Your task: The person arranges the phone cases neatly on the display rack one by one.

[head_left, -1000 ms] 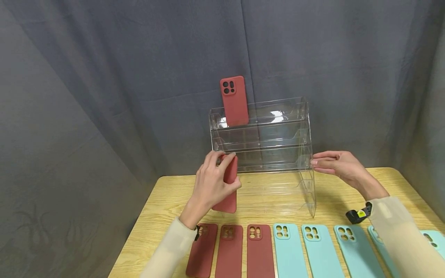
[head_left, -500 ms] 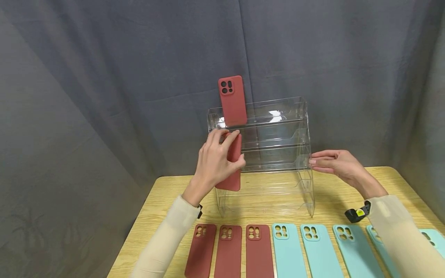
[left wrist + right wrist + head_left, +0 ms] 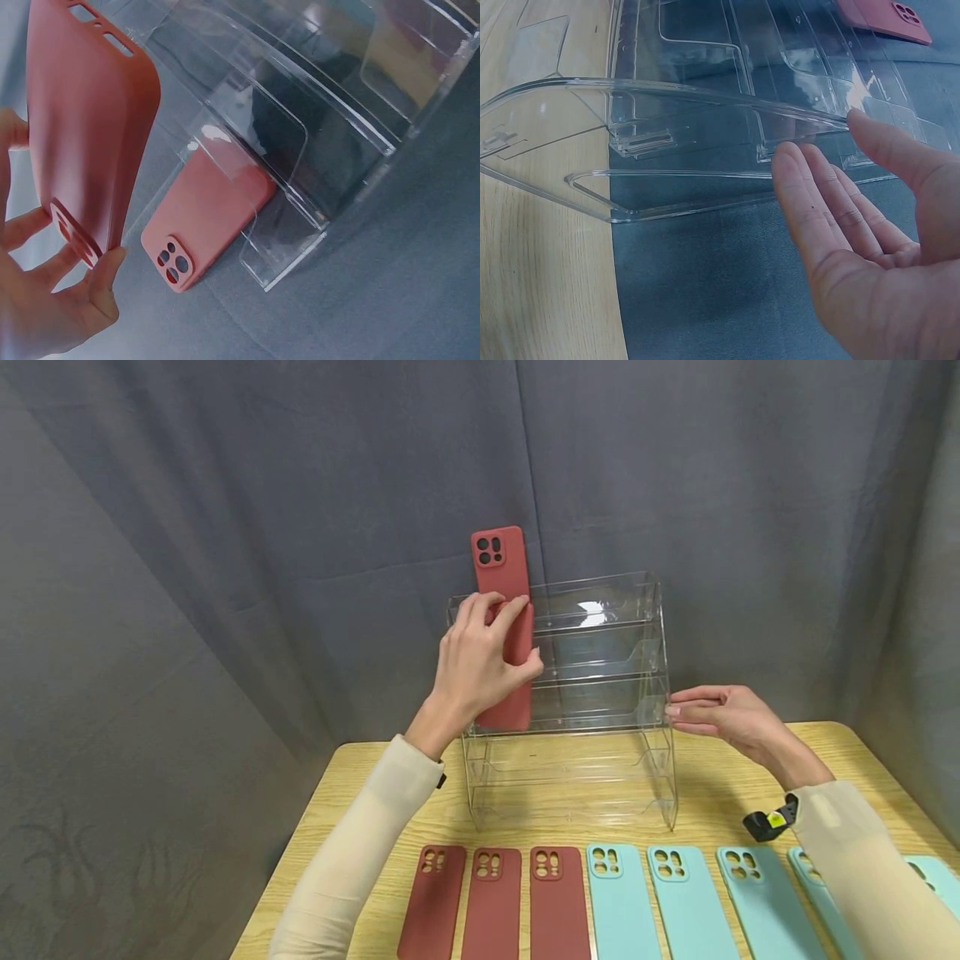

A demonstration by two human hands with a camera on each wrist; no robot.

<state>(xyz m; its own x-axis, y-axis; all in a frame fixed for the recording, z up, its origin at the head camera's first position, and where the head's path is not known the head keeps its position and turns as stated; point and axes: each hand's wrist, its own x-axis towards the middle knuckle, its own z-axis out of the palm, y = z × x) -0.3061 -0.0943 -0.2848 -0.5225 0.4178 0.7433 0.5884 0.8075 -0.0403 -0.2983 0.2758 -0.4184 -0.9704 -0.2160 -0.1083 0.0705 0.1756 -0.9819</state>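
Note:
My left hand (image 3: pixel 476 664) holds a red phone case (image 3: pixel 513 706) by its edges, fingers at the camera end and thumb along the side. The case is in front of the upper tiers of a clear acrylic display rack (image 3: pixel 592 677). Behind it, a second red phone case (image 3: pixel 210 202) stands in the rack's top tier, partly covered by my hand in the head view. My right hand (image 3: pixel 731 714) is at the rack's right side. In the right wrist view its fingers (image 3: pixel 806 195) are straight beside the clear side panel, and the thumb tip meets the panel's edge.
Along the front of the wooden table (image 3: pixel 360 793) lies a row of phone cases: a few dark red ones (image 3: pixel 491 906) on the left and several turquoise ones (image 3: pixel 626 906) to the right. A grey curtain (image 3: pixel 337 527) hangs behind and beside the table.
My left hand has raised the red phone case from the rack's lower part to its upper tiers, moving slightly right. The right hand has stayed at the rack's side.

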